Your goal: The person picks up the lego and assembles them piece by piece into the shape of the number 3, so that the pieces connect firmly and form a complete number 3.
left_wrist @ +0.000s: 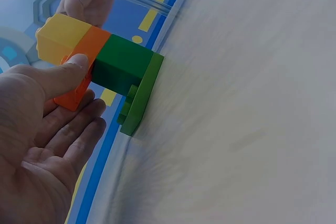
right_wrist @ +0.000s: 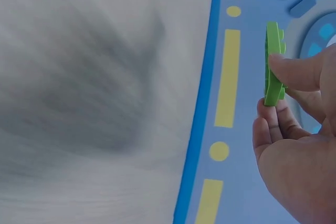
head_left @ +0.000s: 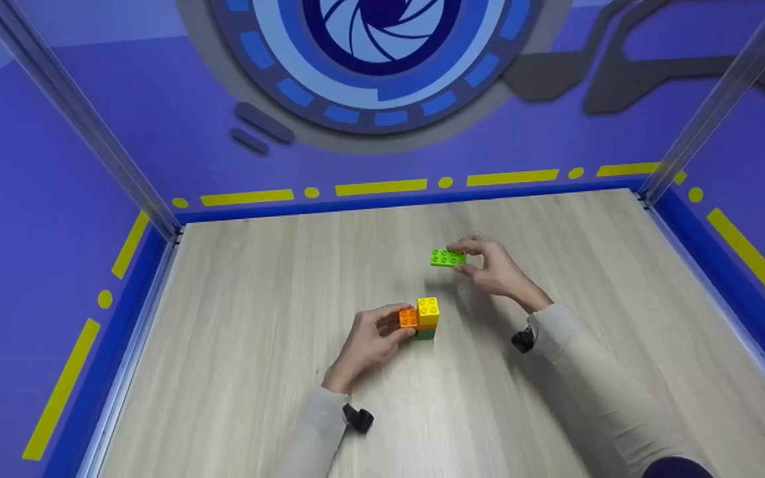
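A small stack of toy building bricks stands on the table near its middle. It has a yellow brick (head_left: 428, 309) on top, an orange brick (head_left: 408, 318) under it that juts out to the left, then a dark green brick (left_wrist: 123, 62). At the bottom is a thin green plate brick (left_wrist: 143, 95) with a few bare studs. My left hand (head_left: 370, 340) pinches the jutting end of the orange brick between thumb and fingers. Held above the table, behind and right of the stack, a light green flat brick (head_left: 445, 257) is pinched by my right hand (head_left: 494, 269).
The wooden tabletop (head_left: 256, 345) lies under both hands. A blue-purple back wall (head_left: 157, 119) with yellow markings closes the far side. Metal corner posts (head_left: 84, 126) and side walls (head_left: 741, 219) bound the left and right.
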The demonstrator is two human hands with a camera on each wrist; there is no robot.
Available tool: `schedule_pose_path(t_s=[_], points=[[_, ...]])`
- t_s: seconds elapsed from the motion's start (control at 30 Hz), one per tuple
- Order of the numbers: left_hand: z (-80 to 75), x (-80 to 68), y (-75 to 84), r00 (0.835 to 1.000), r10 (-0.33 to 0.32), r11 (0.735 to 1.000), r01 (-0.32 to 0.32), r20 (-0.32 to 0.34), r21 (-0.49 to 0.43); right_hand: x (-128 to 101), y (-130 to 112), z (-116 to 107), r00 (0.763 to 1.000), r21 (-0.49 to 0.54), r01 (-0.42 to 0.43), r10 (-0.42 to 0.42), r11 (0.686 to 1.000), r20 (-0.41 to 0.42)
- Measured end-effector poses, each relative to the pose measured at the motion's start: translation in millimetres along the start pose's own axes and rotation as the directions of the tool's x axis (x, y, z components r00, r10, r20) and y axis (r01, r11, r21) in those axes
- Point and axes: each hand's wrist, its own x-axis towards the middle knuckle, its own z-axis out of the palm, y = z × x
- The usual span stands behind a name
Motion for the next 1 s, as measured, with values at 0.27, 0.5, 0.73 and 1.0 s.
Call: schedule_pose_path(t_s=[0.27, 0.5, 0.73, 1.0], points=[[-0.2, 1.7, -0.4, 1.000, 0.021, 1.000, -0.021, 0.004, -0.010, -4, -18, 0, 0.999, 0.004, 0.036, -0.036, 0.999, 0.017], [0.7, 1.8, -2.4, 1.000, 0.027, 1.000, -0.027, 0.006, -0.014, -8, -30, 5, 0.996, 0.003, 0.075, -0.075, 0.997, 0.037], [0.1, -0.1, -1.8, 1.000, 0.015, 1.000, -0.015, 0.007, -0.008, -11, -36, 8, 0.993, 0.023, 0.108, -0.109, 0.994, 0.046], [-0.4, 0.2, -1.4, 1.000, 0.010, 1.000, -0.010, 0.017, -0.002, -14, -41, 10, 0.991, 0.045, 0.112, -0.115, 0.993, 0.072]])
